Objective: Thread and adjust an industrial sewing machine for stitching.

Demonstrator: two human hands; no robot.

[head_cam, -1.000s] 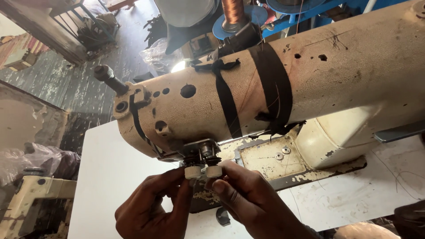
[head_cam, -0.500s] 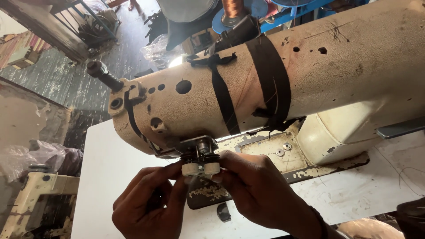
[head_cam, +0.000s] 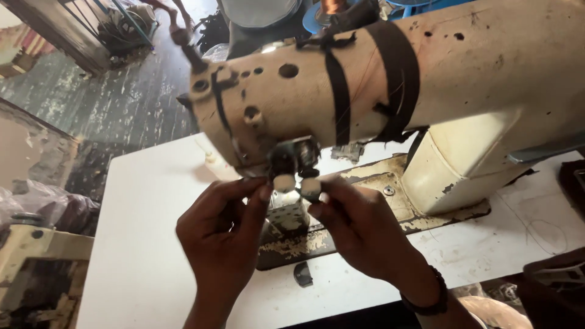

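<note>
needle-bar area: the little metal bits right under the head of the sewing machine [head_cam: 426, 79], around the presser foot [head_cam: 286, 183], are where both hands meet. Too blurry to say which exact part is being worked.

where it sits: just below the machine's nose, above the worn needle plate [head_cam: 292, 228], roughly midway along the front of the white table [head_cam: 140, 244].

which way from the grip: it's straight ahead of the fingertips and a touch above them. Both hands come up at it from the near edge of the table, one from each side, so it sits between them.

long axis: the bar and foot run up-down, and the fingers come at it sideways, across that axis.

left hand [head_cam: 222, 244]: fingers curled, thumb and forefinger pinched together right at the left of the foot. Looks closed on something tiny, but honestly can't make out what, maybe thread.

right hand [head_cam: 359, 228]: same deal, fingertips pinched at the right of the foot, touching or as good as. Wearing a dark wrist band [head_cam: 426, 298].

which is nearer: pretty much a tie; the left thumb tip looks a hair closer to the pale part.

around it: black straps [head_cam: 390, 67] wrapped round the machine arm, a small dark piece [head_cam: 303, 274] lying on the table just in front of the plate, another old machine [head_cam: 36, 268] off to the left.
</note>
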